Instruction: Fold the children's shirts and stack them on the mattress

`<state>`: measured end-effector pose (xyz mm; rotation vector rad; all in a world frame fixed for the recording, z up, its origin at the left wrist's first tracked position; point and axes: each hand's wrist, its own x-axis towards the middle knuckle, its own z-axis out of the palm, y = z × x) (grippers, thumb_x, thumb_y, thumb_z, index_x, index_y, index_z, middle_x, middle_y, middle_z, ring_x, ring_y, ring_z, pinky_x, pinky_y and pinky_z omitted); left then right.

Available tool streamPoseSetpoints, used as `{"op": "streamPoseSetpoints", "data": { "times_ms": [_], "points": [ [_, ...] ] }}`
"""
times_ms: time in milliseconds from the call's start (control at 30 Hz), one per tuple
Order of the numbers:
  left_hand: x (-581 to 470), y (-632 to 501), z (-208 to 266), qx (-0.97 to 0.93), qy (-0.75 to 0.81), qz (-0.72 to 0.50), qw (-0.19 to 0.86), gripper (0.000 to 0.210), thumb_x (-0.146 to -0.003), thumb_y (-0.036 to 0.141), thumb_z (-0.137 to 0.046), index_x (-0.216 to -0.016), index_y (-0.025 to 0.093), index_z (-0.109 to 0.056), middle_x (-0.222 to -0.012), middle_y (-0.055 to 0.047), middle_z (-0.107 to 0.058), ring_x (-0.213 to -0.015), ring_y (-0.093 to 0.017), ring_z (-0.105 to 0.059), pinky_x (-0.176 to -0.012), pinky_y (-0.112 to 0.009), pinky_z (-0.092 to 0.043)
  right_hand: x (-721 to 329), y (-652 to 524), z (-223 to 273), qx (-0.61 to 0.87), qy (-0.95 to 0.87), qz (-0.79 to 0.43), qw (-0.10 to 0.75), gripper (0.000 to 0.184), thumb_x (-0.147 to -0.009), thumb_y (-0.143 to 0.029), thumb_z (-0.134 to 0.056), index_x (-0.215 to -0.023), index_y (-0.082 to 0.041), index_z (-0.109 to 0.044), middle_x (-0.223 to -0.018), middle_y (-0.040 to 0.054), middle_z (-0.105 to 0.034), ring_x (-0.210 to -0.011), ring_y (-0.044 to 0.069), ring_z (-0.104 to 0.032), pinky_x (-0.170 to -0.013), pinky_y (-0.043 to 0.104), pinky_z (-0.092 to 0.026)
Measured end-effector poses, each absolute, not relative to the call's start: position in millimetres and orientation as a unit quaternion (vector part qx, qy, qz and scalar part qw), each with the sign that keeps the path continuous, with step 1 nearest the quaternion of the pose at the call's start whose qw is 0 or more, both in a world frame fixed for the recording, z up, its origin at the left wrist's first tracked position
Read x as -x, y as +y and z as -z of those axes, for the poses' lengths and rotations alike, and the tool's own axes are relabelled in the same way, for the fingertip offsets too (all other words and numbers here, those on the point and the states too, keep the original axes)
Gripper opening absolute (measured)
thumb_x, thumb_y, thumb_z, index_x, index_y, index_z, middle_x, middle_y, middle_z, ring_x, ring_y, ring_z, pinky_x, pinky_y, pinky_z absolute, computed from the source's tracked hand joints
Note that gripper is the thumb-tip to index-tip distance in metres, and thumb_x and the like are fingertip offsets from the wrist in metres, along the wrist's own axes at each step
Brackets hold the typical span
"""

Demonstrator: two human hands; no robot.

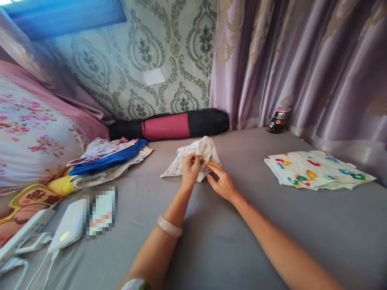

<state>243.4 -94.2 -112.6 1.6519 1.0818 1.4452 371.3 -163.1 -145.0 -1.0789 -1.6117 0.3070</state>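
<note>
A small white garment (174, 164) with a scattered little print lies bunched on the grey bed sheet, its middle raised into a peak. My left hand (190, 168) pinches the raised cloth between thumb and fingers. On the other side, my right hand (223, 183) touches the fabric with its fingertips, and a gap shows between thumb and fingers. Part of the garment is hidden behind both hands, so its exact kind cannot be made out. A pale bangle (169, 227) sits on my left forearm.
Folded clothes (105, 163) lie at left, a letter-print cloth stack (317, 169) at right. A black and red rolled bag (166, 125) lies along the wall, and a dark jar (277, 121) stands by the curtain. Nearer left are a white power bank (68, 221) and a power strip (28, 231).
</note>
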Motion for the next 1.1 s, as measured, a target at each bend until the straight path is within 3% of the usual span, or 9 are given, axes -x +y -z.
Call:
{"op": "streamPoseSetpoints", "data": {
  "times_ms": [200,367,567,733,833,967,1100],
  "points": [
    [-234.2,-97.4,113.8,-0.566,0.407,-0.612,0.373,0.017,-0.09,0.034,-0.048,-0.093,0.023,-0.06,-0.089,-0.001,-0.066,-0.086,-0.016,-0.063,-0.08,-0.028,-0.049,-384.8,-156.1,139.6,0.493,-0.469,-0.332,0.654,0.032,-0.073,-0.044,-0.072,-0.094,-0.02,-0.07,-0.096,0.0061,-0.073,-0.09,0.021,-0.067,-0.087,0.037,-0.053],
    [-214.9,-92.3,109.2,-0.523,0.392,-0.633,0.415,0.021,-0.086,0.035,-0.054,-0.101,0.021,-0.06,-0.092,-0.002,-0.068,-0.085,-0.015,-0.064,-0.075,-0.025,-0.049,-398.8,-152.1,133.2,0.45,-0.353,-0.398,0.718,0.038,-0.054,-0.04,-0.085,-0.078,-0.021,-0.062,-0.075,-0.0021,-0.067,-0.073,0.014,-0.063,-0.076,0.03,-0.051],
    [-180.3,-106.4,53.7,-0.543,0.34,-0.645,0.417,0.023,-0.08,0.038,-0.068,-0.092,0.019,-0.067,-0.084,-0.001,-0.069,-0.075,-0.011,-0.063,-0.067,-0.019,-0.048,-417.6,-170.9,84.7,0.419,-0.376,-0.488,0.667,0.031,-0.058,-0.027,-0.077,-0.084,-0.023,-0.062,-0.079,-0.0024,-0.066,-0.07,0.013,-0.06,-0.066,0.026,-0.048],
    [-144.4,-123.5,12.4,-0.503,0.318,-0.641,0.485,0.036,-0.074,0.043,-0.075,-0.103,0.024,-0.066,-0.069,0.003,-0.066,-0.053,-0.009,-0.059,-0.049,-0.019,-0.046,-451.5,-201.4,38.1,0.397,-0.433,-0.513,0.626,0.022,-0.06,-0.03,-0.063,-0.082,-0.026,-0.062,-0.075,-0.0002,-0.066,-0.062,0.018,-0.059,-0.059,0.031,-0.046],
    [-132.7,-122.4,17.3,-0.498,0.363,-0.57,0.544,0.039,-0.066,0.045,-0.081,-0.094,0.021,-0.068,-0.067,0.002,-0.066,-0.052,-0.01,-0.058,-0.048,-0.019,-0.045,-470.0,-207.4,35.9,0.445,-0.493,-0.51,0.546,0.027,-0.06,-0.027,-0.061,-0.086,-0.025,-0.065,-0.08,0.0009,-0.068,-0.065,0.018,-0.061,-0.06,0.03,-0.046],
    [-133.2,-116.3,37.2,-0.533,0.434,-0.383,0.617,0.044,-0.06,0.043,-0.085,-0.092,0.016,-0.07,-0.076,-0.002,-0.07,-0.061,-0.012,-0.062,-0.056,-0.021,-0.048,-482.7,-199.2,54.2,0.591,-0.596,-0.433,0.328,0.039,-0.068,-0.03,-0.061,-0.105,-0.02,-0.07,-0.09,0.0045,-0.072,-0.081,0.021,-0.065,-0.071,0.031,-0.049],
    [-134.4,-113.3,47.3,-0.583,0.458,-0.26,0.619,0.047,-0.062,0.046,-0.083,-0.097,0.016,-0.07,-0.082,-0.004,-0.072,-0.07,-0.015,-0.065,-0.063,-0.025,-0.05,-485.7,-188.3,73.6,0.649,-0.632,-0.369,0.208,0.035,-0.071,-0.034,-0.059,-0.099,-0.019,-0.074,-0.091,0.0059,-0.073,-0.087,0.024,-0.065,-0.075,0.033,-0.05]
  ]
}}
